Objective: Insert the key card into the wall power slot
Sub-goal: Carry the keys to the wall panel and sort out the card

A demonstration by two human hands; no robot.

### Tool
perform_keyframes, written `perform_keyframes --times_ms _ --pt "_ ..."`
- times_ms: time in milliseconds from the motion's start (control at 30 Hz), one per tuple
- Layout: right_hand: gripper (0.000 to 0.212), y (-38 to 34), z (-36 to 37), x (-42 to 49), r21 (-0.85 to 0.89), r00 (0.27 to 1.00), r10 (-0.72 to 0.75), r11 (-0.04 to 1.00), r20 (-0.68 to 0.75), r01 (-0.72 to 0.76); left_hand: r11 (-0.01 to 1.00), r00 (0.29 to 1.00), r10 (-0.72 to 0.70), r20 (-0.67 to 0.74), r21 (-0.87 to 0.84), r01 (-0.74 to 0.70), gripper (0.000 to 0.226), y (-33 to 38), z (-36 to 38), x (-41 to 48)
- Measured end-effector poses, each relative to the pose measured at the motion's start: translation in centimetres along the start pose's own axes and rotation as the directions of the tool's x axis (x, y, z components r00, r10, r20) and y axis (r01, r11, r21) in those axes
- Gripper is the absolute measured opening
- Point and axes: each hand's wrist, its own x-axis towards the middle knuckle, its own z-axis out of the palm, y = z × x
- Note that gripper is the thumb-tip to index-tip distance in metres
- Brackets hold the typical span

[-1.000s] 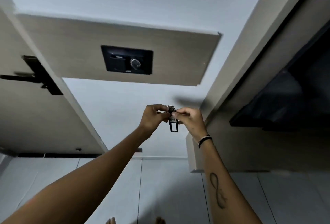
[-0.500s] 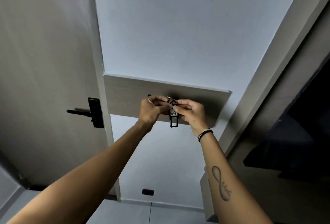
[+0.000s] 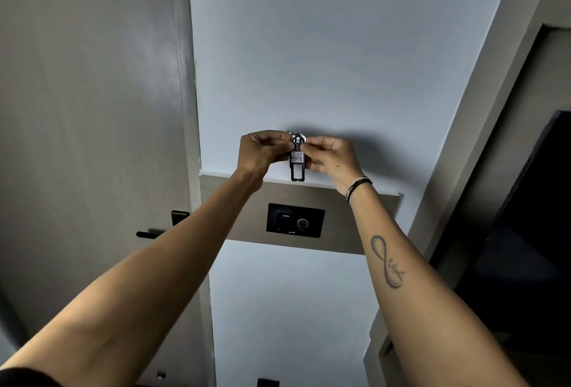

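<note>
The key card is a small black tag with a white label and a metal ring at its top, hanging upright between my hands. My left hand pinches its top from the left and my right hand pinches it from the right. Both hands are raised in front of the pale wall. The wall power slot is a black plate with a slot unit and a round dial, set in a wood-look panel below my hands, between my forearms. The tag hangs above the plate, clear of it.
A grey door with a black lever handle stands at the left. A dark screen and wood-look framing fill the right. A small black socket sits low on the wall.
The view has tilted up and my hands have risen with the tag. The black plate, hidden behind my hands half a second ago, now shows below them.
</note>
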Motion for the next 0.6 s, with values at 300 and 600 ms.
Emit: perform_keyframes --times_ms 300,600 --pt "0.016 -2.5 0.3 1.4 -0.036 1.000 -0.015 0.999 0.019 0.015 1.000 0.999 0.019 0.035 -0.016 -0.019 0.018 1.7 -0.5 2.2" --pt "0.018 -2.7 0.2 2.3 -0.067 0.999 -0.054 0.996 -0.006 0.054 0.999 0.998 0.045 0.043 -0.013 -0.045 0.017 1.7 0.0 3.2"
